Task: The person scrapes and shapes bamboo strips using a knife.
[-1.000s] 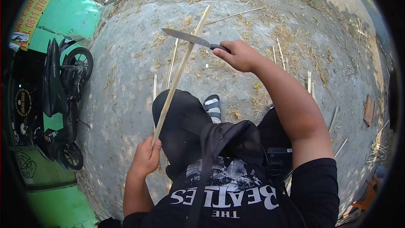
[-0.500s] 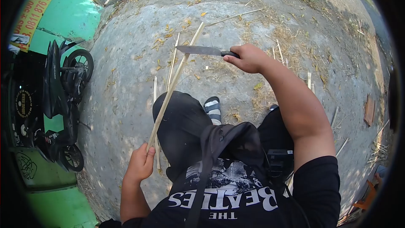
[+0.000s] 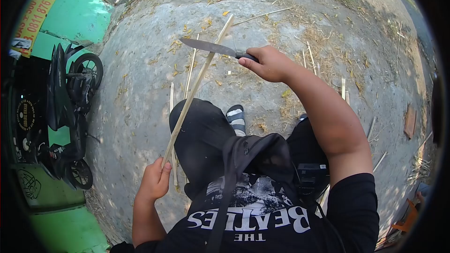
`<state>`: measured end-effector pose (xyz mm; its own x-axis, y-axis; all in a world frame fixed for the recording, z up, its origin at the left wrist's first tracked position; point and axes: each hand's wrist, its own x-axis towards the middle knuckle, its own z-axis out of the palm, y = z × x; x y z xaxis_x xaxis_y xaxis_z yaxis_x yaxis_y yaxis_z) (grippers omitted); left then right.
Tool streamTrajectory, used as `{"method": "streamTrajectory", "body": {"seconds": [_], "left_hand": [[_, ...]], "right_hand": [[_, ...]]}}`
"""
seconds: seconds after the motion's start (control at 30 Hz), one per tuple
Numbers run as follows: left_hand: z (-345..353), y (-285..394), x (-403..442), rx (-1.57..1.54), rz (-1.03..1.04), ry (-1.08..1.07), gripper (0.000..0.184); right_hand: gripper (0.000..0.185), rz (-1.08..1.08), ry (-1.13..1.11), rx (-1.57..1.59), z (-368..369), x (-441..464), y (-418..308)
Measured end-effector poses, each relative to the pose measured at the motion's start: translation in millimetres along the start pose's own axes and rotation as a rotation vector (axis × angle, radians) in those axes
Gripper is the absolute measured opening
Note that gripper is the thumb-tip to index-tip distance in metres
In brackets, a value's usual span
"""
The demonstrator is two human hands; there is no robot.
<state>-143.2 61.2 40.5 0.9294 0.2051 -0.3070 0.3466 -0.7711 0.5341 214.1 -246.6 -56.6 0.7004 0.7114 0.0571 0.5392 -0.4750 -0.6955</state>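
We hold one knife [image 3: 208, 47] and one long, pale strip [image 3: 199, 82]. Our left grip [image 3: 154, 180] is closed around the strip's lower end; our right grip [image 3: 269, 63] is closed around the knife handle. The blade crosses the strip near its upper end; contact cannot be confirmed. Two thinner strips [image 3: 190, 72] lie on the ground [image 3: 131, 112] beside the held one. Open ground extends leftward to one motorcycle [image 3: 70, 98] at the green wall's edge. One black bag [image 3: 258, 154] rests at our lap, contents hidden.

One head-worn view faces forward, apparently steeply down, hands fairly near.
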Motion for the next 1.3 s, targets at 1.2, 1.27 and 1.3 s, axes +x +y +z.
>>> {"method": "streamTrajectory", "body": {"seconds": [1.2,1.27,1.3], "left_hand": [[-10,-17,-7,-0.028,-0.017,-0.069,0.031],[-12,-13,-9,-0.033,0.025,-0.099,0.031],[-14,-12,-9,-0.032,0.047,-0.112,0.031]], "right_hand": [[0.058,0.272,0.254,0.186,-6,13,40],[0.059,0.344,0.302,0.170,-10,8,56],[0.059,0.292,0.263,0.150,-8,4,62]]}}
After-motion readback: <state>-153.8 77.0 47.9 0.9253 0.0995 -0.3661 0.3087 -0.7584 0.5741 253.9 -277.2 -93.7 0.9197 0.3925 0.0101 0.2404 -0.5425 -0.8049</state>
